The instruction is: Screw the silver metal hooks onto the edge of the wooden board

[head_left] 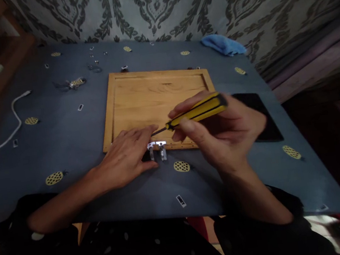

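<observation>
My right hand (227,132) is closed around the yellow and black handle of a screwdriver (199,111). Its thin shaft slants down to the left, and the tip is hidden by my left fingers. A framed wooden panel (153,96) lies flat on the table. At its near edge sits shiny metal hardware that looks like a hinge (162,150), with two parts jutting toward me. My left hand (126,152) rests over the panel's near-left edge beside this hardware. Its fingers are stretched out, with the thumb apart below.
The table has a blue-grey cover (72,132) printed with pineapples. A blue cloth (224,44) lies at the back right, and a dark flat object (263,116) right of the panel. A white cable (16,113), a small plastic bag (75,83) and several small metal bits (96,62) lie left.
</observation>
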Available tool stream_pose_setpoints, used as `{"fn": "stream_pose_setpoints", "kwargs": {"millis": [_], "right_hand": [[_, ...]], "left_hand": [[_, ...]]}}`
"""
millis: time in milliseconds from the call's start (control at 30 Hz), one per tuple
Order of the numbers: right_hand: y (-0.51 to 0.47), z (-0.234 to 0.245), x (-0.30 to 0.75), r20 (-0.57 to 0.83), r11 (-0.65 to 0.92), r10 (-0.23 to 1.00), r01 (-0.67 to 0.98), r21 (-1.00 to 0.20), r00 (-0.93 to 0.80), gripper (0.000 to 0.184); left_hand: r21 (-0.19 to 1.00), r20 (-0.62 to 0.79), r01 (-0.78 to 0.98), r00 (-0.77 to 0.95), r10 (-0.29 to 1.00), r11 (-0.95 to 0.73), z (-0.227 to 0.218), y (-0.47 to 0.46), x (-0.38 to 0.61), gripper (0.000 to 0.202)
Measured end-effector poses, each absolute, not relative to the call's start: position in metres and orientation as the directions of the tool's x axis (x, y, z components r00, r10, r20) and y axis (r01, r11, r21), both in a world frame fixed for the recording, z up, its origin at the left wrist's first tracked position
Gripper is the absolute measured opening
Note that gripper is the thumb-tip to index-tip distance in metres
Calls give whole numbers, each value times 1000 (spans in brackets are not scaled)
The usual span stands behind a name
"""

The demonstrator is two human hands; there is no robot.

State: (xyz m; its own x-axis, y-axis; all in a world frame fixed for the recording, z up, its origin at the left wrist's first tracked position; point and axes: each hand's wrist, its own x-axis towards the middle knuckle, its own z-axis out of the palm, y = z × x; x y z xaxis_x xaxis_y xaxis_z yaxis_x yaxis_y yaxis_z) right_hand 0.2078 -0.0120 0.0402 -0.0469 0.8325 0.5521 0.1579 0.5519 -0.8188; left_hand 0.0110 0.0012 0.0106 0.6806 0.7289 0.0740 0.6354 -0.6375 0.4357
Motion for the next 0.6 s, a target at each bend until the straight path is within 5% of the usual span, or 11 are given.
{"fn": "stream_pose_setpoints", "kwargs": {"millis": [133,600], "right_hand": [[-14,40,210,582,565,807,160,-810,100,4],[-19,22,209,459,456,886,274,-847,-58,14]], "left_hand": [[437,76,637,677,732,-635,10,1,11,79],[429,72,648,670,739,-630,9,1,12,73]]}}
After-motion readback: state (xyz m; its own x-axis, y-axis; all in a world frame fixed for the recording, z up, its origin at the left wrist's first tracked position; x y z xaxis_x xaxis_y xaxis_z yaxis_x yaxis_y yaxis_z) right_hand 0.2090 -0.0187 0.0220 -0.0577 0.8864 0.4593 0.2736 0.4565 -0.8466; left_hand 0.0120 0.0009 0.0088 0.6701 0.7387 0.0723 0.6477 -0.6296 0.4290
